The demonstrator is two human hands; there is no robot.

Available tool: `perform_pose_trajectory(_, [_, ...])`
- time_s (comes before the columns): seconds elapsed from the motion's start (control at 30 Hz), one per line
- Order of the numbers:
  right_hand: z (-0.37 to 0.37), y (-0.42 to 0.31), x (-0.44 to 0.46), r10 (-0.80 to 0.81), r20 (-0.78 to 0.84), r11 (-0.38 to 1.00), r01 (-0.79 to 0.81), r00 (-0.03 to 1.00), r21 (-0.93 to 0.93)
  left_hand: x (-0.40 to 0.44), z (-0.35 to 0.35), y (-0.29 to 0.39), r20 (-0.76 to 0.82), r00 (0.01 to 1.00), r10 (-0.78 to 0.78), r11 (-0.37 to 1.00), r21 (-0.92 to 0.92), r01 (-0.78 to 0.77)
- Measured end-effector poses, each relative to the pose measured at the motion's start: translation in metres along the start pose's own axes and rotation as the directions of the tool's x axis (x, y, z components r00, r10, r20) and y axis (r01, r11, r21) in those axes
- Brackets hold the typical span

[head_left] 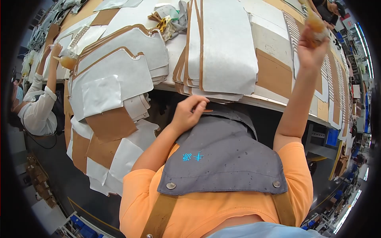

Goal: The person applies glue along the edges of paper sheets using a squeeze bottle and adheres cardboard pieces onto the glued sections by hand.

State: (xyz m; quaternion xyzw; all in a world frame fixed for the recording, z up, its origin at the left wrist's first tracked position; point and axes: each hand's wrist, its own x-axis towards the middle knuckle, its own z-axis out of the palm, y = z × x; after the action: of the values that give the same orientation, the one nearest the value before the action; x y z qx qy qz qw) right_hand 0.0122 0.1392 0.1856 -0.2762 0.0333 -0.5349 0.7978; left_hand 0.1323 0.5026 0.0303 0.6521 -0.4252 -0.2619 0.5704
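Observation:
My right hand (312, 47) is raised at the far right over the table, its fingers wrapped round a squeeze bottle (316, 24) with amber contents and a narrow pale tip. The bottle is slightly blurred. My left hand (190, 112) is closed, low in front of the table edge, thumb and forefinger curled towards each other; what lies in it, if anything, is hidden. Just beyond that hand, a stack of large white sheets with brown edges (228, 49) overhangs the table edge. An orange sliver (207, 110) shows beside the thumb, against my grey apron (222, 152).
Shaped white-and-brown sheets (119, 71) are piled to the left, with loose pieces (111, 123) hanging over the edge. Another amber bottle (67, 62) is near a co-worker (39, 105) at the left. Brown panels (274, 73) and striped strips (291, 35) lie to the right. A second person (329, 12) stands beyond.

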Motion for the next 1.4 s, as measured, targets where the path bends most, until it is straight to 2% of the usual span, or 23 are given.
perform_pose_trajectory(0.07, [-0.012,-0.043,0.015,-0.095,-0.005,0.995,0.095,0.995,0.032,0.005,0.01,0.008,0.116,0.993,0.016,1.0,-0.02,-0.014])
perform_pose_trajectory(0.2, [-0.05,-0.107,0.007,-0.164,-0.042,0.986,0.164,0.986,0.002,0.016,0.023,0.012,0.28,0.959,-0.05,0.997,-0.042,0.064])
perform_pose_trajectory(0.23, [-0.051,-0.114,0.001,-0.225,-0.148,0.974,0.218,0.963,-0.062,0.019,0.026,0.012,0.317,0.947,-0.049,0.997,-0.043,0.065])
perform_pose_trajectory(0.33, [-0.078,-0.139,-0.027,-0.061,-0.125,0.983,0.038,0.99,-0.179,0.03,0.034,0.025,0.428,0.904,0.01,0.999,-0.041,0.008])
perform_pose_trajectory(0.37, [-0.084,-0.141,-0.033,-0.144,-0.182,0.892,0.048,0.973,-0.449,0.035,0.037,0.031,0.439,0.897,0.04,0.999,-0.037,-0.026])
perform_pose_trajectory(0.47, [-0.098,-0.147,-0.048,-0.324,-0.375,0.51,-0.174,0.869,-0.843,0.047,0.047,0.048,0.471,0.877,0.097,0.995,-0.034,-0.092])
perform_pose_trajectory(0.5, [-0.119,-0.162,-0.054,-0.212,-0.244,0.177,-0.209,0.946,-0.962,0.05,0.051,0.051,0.484,0.87,0.099,0.995,-0.044,-0.089])
perform_pose_trajectory(0.53, [-0.132,-0.165,-0.055,-0.22,-0.245,-0.136,-0.278,0.944,-0.951,0.053,0.054,0.054,0.494,0.863,0.102,0.995,-0.055,-0.086])
perform_pose_trajectory(0.57, [-0.146,-0.163,-0.058,-0.3,-0.3,-0.413,-0.406,0.906,-0.815,0.057,0.058,0.056,0.51,0.854,0.105,0.994,-0.053,-0.09])
perform_pose_trajectory(0.6, [-0.161,-0.16,-0.065,-0.262,-0.25,-0.565,-0.358,0.932,-0.744,0.058,0.061,0.057,0.525,0.845,0.106,0.994,-0.052,-0.092])
perform_pose_trajectory(0.63, [-0.161,-0.153,-0.072,-0.208,-0.341,-0.679,-0.387,0.917,-0.624,0.059,0.064,0.059,0.54,0.835,0.104,0.995,-0.05,-0.092])
perform_pose_trajectory(0.73, [-0.204,-0.136,-0.08,-0.155,-0.372,-0.898,-0.288,0.915,-0.333,0.061,0.07,0.063,0.533,0.841,0.091,0.996,-0.064,-0.067])
perform_pose_trajectory(0.8, [-0.204,-0.132,-0.081,-0.099,-0.048,-0.954,-0.109,0.994,-0.279,0.065,0.07,0.065,0.508,0.859,0.062,0.997,-0.077,-0.026])
perform_pose_trajectory(0.83, [-0.197,-0.123,-0.083,-0.055,0.114,-0.972,-0.027,0.992,-0.233,0.066,0.07,0.066,0.496,0.867,0.044,0.997,-0.08,-0.004])
perform_pose_trajectory(0.93, [-0.175,-0.07,-0.074,0.038,0.267,-0.755,0.202,0.963,-0.623,0.077,0.073,0.065,0.512,0.855,-0.079,0.995,-0.006,0.096])
perform_pose_trajectory(1.0, [-0.152,-0.015,-0.082,0.234,0.278,-0.527,0.362,0.932,-0.769,0.081,0.083,0.066,0.495,0.869,0.008,0.999,-0.038,0.013])
perform_pose_trajectory(1.07, [-0.142,0.022,-0.089,0.308,0.27,-0.47,0.392,0.912,-0.791,0.086,0.093,0.068,0.499,0.863,0.073,0.997,-0.06,-0.05])
perform_pose_trajectory(1.17, [-0.146,0.05,-0.083,0.354,0.228,-0.563,0.402,0.907,-0.722,0.088,0.103,0.072,0.516,0.85,0.107,0.994,-0.05,-0.095])
perform_pose_trajectory(1.27, [-0.157,0.064,-0.076,0.32,0.207,-0.611,0.368,0.925,-0.701,0.091,0.109,0.067,0.517,0.849,0.104,0.994,-0.043,-0.095])
perform_pose_trajectory(1.37, [-0.159,0.065,-0.076,0.257,0.224,-0.554,0.334,0.94,-0.763,0.101,0.12,0.064,0.486,0.859,0.16,0.986,-0.038,-0.162])
perform_pose_trajectory(1.4, [-0.16,0.063,-0.075,0.238,0.187,-0.487,0.283,0.953,-0.826,0.104,0.124,0.064,0.484,0.855,0.187,0.979,-0.024,-0.201])
